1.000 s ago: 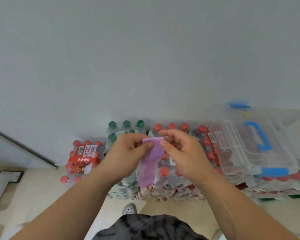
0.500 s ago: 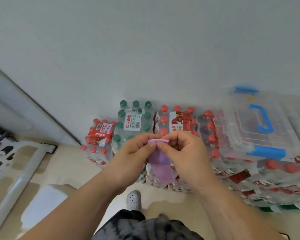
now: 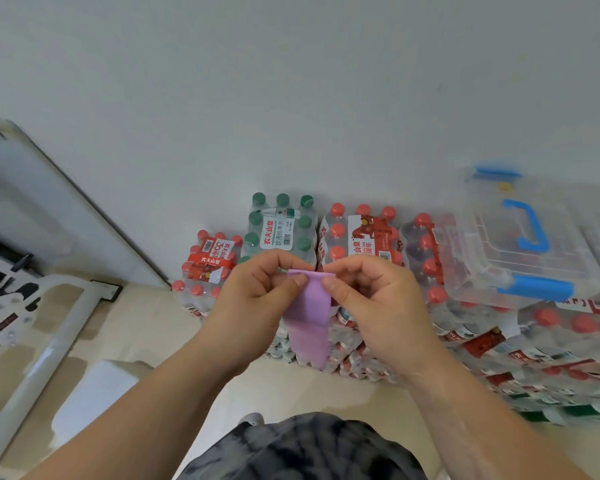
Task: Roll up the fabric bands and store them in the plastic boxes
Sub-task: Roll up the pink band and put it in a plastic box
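Band: You hold one purple fabric band (image 3: 309,323) up in front of you, above the floor and just ahead of the stacked bottle packs (image 3: 371,237).
Long axis: It runs top to bottom. The short top edge lies crosswise between your hands and the free length hangs straight down below them.
Left hand: Your left hand (image 3: 253,296) pinches the top left corner, thumb over fingers.
Right hand: Your right hand (image 3: 374,303) pinches the top right corner the same way.
Nearer hand: Neither, since both are on the same edge. The roll looks set to start at the top and take up the hanging tail.
Box: One clear plastic box (image 3: 492,258) with blue handle and clasps sits on the packs to your right, well apart from the band. Its lid appears to be on, and your right hand is the nearer.
Count: One band, one box, two hands. A pale shape at the right edge is too blurred to name.
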Tool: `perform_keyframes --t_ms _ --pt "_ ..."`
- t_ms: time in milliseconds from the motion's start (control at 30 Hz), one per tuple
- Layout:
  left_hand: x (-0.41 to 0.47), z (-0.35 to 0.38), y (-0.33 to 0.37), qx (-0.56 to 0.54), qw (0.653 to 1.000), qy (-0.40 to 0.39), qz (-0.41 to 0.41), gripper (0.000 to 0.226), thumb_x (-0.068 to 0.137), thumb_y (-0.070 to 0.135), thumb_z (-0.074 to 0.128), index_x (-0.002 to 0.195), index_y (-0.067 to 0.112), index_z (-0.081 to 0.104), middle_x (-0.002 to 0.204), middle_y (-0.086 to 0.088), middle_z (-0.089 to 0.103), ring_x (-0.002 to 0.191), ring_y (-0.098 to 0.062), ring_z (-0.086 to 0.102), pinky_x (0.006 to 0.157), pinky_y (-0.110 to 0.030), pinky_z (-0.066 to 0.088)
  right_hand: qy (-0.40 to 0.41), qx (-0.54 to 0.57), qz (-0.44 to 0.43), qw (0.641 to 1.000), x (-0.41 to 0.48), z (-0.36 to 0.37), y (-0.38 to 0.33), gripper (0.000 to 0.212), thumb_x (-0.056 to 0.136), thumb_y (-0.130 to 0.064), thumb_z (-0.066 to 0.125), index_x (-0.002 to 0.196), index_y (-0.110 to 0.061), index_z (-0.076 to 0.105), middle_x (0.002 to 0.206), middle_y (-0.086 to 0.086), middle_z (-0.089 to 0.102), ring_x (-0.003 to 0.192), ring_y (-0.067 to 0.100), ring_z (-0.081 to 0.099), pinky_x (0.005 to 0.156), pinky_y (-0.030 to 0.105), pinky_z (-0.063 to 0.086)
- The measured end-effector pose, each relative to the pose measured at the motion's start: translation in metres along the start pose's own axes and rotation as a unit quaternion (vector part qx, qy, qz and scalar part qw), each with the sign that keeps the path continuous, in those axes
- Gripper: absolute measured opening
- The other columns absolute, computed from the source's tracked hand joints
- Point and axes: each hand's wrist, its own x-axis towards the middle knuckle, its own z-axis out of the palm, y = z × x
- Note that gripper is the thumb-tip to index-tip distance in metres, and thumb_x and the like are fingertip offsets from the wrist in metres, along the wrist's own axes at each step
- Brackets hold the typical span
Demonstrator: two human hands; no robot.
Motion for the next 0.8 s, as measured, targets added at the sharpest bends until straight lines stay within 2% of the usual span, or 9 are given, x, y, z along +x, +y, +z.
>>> perform_keyframes --t_ms 100,167,300,400,500,633,800 --pt "-0.005 -0.007 0.000 -0.022 1.000 -0.004 0.007 0.022 0.097 0.008 0.060 0.089 0.024 0.072 0.061 0.005 0.066 0.055 -0.004 0.057 0.054 -0.015 0.043 0.001 0.006 -0.005 1.000 -0.001 0.010 -0.003 0.015 0.088 -0.005 0.073 0.096 -0.017 0.076 0.082 0.000 0.073 0.075 0.014 0.068 0.069 0.024 0.058" --pt "-0.005 -0.010 0.001 -0.041 0.999 -0.013 0.008 0.019 0.096 0.006 0.061 0.090 0.020 0.072 0.061 0.006 0.068 0.055 -0.003 0.059 0.054 -0.012 0.043 0.006 -0.022 -0.034 0.999 -0.002 0.014 -0.005 0.016 0.087 -0.003 0.073 0.093 -0.018 0.076 0.081 -0.004 0.072 0.073 0.009 0.066 0.066 0.020 0.055" --pt "-0.006 -0.016 0.004 -0.119 0.992 -0.031 0.031 0.008 0.083 0.015 0.068 0.081 0.016 0.076 0.072 -0.005 0.075 0.064 -0.012 0.068 0.058 -0.018 0.050 0.011 -0.109 -0.112 0.988 -0.004 0.016 -0.009 0.017 0.087 -0.001 0.073 0.091 -0.017 0.078 0.081 -0.010 0.072 0.078 0.011 0.069 0.069 0.018 0.053" --pt "-0.005 -0.018 0.006 -0.131 0.990 -0.033 0.029 0.005 0.084 0.007 0.067 0.080 0.006 0.071 0.065 -0.003 0.073 0.056 -0.008 0.065 0.053 -0.014 0.047 0.007 -0.156 -0.158 0.975 -0.002 0.015 -0.012 0.015 0.087 -0.002 0.073 0.092 -0.015 0.078 0.082 -0.010 0.072 0.081 0.013 0.069 0.071 0.023 0.055" --pt "-0.001 -0.021 0.008 -0.135 0.991 -0.025 0.009 0.011 0.085 -0.001 0.068 0.078 0.007 0.071 0.062 -0.002 0.071 0.055 -0.007 0.063 0.052 -0.013 0.046 -0.001 -0.161 -0.159 0.974 -0.001 0.013 -0.014 0.016 0.087 -0.004 0.074 0.095 -0.018 0.078 0.085 -0.012 0.072 0.082 0.013 0.068 0.072 0.021 0.054" --pt "0.000 -0.024 0.008 -0.113 0.993 -0.040 0.014 0.018 0.087 0.005 0.068 0.077 0.019 0.075 0.072 -0.008 0.074 0.068 -0.015 0.069 0.062 -0.021 0.052 -0.016 -0.138 -0.138 0.981 -0.003 0.014 -0.017 0.012 0.088 -0.013 0.074 0.096 -0.021 0.075 0.086 -0.013 0.070 0.084 0.011 0.067 0.073 0.014 0.050" --pt "-0.001 -0.023 0.015 -0.063 0.997 -0.049 0.019 0.014 0.091 0.011 0.064 0.084 0.018 0.073 0.072 -0.003 0.074 0.068 -0.008 0.068 0.061 -0.018 0.051 0.010 -0.112 -0.108 0.988 -0.003 0.018 -0.020 0.005 0.089 -0.017 0.073 0.093 -0.020 0.075 0.082 -0.013 0.070 0.078 0.010 0.065 0.066 0.012 0.048"
